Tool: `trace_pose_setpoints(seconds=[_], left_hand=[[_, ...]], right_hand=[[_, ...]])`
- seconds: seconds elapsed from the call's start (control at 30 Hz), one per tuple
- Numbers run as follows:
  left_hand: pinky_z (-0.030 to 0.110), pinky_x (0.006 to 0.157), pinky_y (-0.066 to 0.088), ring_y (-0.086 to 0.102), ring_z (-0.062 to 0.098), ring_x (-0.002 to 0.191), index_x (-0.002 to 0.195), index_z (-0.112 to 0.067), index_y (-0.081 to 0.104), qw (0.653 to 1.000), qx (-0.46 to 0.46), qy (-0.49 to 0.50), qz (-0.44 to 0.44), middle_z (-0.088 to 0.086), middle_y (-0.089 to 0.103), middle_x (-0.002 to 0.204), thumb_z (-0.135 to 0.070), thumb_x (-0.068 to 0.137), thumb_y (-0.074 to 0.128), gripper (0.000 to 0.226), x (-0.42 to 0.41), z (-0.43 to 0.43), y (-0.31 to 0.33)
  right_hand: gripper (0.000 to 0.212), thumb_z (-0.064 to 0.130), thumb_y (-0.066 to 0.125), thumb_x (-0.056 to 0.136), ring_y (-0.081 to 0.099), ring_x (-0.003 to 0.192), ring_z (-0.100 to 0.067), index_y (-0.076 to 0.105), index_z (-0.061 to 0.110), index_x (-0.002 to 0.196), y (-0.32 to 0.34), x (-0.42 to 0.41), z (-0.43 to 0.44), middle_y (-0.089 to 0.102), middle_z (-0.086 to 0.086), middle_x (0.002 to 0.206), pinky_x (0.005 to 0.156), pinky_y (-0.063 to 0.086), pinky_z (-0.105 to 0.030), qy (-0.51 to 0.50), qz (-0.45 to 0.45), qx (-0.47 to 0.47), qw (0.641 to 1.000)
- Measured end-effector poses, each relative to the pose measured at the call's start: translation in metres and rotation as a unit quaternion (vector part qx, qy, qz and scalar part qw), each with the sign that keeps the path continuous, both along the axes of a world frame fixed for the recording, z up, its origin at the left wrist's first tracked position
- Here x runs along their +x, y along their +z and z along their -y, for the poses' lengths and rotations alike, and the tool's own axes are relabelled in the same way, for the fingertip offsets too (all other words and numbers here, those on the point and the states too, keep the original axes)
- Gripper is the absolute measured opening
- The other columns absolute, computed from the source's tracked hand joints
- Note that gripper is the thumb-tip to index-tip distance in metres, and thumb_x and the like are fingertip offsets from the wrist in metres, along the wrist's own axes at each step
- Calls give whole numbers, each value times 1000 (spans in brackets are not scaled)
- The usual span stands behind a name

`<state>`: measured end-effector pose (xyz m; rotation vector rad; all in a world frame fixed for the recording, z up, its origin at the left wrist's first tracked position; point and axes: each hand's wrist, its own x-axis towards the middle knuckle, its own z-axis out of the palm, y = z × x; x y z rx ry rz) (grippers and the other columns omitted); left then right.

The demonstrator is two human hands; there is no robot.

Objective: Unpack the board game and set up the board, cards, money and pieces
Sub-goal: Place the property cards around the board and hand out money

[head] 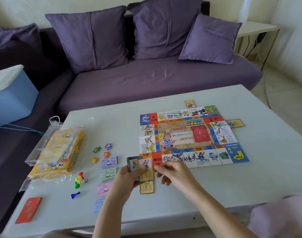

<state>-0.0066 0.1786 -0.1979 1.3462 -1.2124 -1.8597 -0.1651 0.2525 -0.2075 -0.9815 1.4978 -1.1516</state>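
The colourful game board (189,136) lies unfolded on the white table (249,177). My left hand (127,177) grips a stack of yellow property cards (140,166) at the board's near left corner, the top card fanned out. My right hand (170,172) hovers just right of the stack with fingers curled, touching the top card's edge. One yellow card (146,188) lies on the table below the stack. Two more cards (190,103) (236,123) lie along the board's far and right edges. Money piles (109,162) (108,174) (103,188) sit in a column to the left.
The yellow game box (57,153) in clear wrapping lies at the table's left. Star tokens (102,152), coloured pawns (78,181) and a die (85,180) lie between box and money. A red card deck (29,209) sits near the front left corner. A purple sofa (146,79) stands behind.
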Motion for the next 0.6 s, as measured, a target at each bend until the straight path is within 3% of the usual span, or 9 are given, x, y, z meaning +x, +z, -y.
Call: trace_pose_setpoints(seconds=[0.13,0.3,0.5,0.6], left_hand=[[30,67,55,71,27,82,100,-1,67,998,-22,-44,30,14,74,88,-14,79,70,25,-19,-15,-5],[27,66,56,70,23,86,103,-5,65,997,21,-43,54,13,73,94,-29,81,68,33,-29,-18,-7],[36,63,60,66,30,78,110,2,58,979,162,77,-99,19,65,91,-22,97,50,28,-20,-6,-3],[38,63,60,65,32,80,116,2,55,967,184,99,-144,22,64,96,-13,95,48,27,-16,-2,-3]], right_hand=[[15,21,69,86,61,57,-14,74,6,83,-1,-7,-7,69,-14,69,54,49,-19,-16,-55,-3,998],[15,20,66,89,59,54,-7,71,13,76,-2,-23,-12,65,0,60,54,48,-17,-17,-94,30,995],[11,19,69,85,57,48,-5,68,15,75,-1,-45,-21,65,2,58,49,46,-17,-29,-69,80,994],[11,18,68,86,59,51,-5,69,14,76,-3,-55,-30,66,2,59,52,48,-18,-20,-65,106,992]])
